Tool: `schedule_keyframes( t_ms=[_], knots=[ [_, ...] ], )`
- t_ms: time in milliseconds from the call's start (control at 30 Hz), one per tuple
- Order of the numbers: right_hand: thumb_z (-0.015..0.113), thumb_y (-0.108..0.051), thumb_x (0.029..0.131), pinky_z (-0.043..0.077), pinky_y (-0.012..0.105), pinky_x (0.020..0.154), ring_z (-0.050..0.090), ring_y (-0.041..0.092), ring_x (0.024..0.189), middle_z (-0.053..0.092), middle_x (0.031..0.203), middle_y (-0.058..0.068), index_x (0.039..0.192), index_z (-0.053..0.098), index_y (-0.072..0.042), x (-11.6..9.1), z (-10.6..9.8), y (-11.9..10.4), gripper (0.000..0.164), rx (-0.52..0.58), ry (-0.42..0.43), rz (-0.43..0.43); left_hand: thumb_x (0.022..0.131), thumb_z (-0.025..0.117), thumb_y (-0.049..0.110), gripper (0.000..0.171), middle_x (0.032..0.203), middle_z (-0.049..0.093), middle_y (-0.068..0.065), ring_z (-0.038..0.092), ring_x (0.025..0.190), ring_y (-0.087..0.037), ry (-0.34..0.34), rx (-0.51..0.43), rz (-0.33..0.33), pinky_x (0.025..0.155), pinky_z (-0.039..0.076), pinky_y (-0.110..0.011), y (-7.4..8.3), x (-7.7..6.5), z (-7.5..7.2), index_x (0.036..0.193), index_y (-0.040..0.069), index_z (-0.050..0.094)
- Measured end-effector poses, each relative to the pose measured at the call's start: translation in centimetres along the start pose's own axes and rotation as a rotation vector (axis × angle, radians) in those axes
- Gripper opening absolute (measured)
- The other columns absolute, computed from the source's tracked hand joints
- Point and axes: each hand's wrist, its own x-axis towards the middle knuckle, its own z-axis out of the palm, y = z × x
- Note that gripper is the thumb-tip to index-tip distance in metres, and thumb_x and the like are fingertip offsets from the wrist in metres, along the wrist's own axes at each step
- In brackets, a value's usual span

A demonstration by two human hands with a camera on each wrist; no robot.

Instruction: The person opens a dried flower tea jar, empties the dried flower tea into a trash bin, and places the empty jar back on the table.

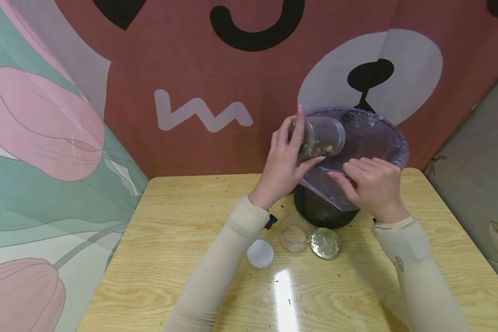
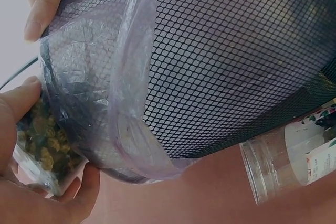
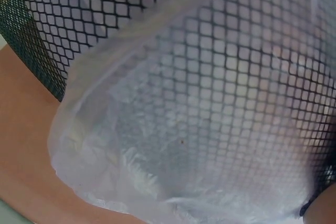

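Note:
My left hand (image 1: 279,161) grips a clear plastic jar (image 1: 329,131), tipped on its side with its mouth over the bin. Small yellowish dried pieces (image 2: 46,148) lie inside the jar in the left wrist view. A black mesh trash bin (image 1: 321,210) leans on the table, lined with a translucent purple bag (image 1: 369,138) folded over its rim. My right hand (image 1: 373,186) holds the near rim of the bin and bag, thumb toward the jar. The right wrist view shows mostly mesh (image 3: 226,77) and bag film (image 3: 105,182), with a bit of finger at the corner.
On the wooden table (image 1: 182,221), in front of the bin, are a clear round container (image 1: 294,233), a shiny gold lid (image 1: 325,243) and a white disc (image 1: 260,253). A labelled clear jar (image 2: 268,169) shows beside the bin in the left wrist view. Dark crumbs dot the tabletop.

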Motion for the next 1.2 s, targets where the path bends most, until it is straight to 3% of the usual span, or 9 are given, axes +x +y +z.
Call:
schedule_keyframes(
  t_ms=[1200],
  knots=[
    [0.046,-0.055,0.107,0.012,0.028,0.044,0.02,0.012,0.041,0.032,0.049,-0.003,0.059,0.034,-0.014,-0.07,0.07,0.12,0.064,-0.014,-0.016,-0.011,0.096,0.073,0.04,0.101,0.162,0.026,-0.016,0.037,0.14,-0.035,-0.1,0.003,-0.015,0.106,0.052,-0.046,0.42,0.31,-0.84,0.166,0.008,0.007]
  ],
)
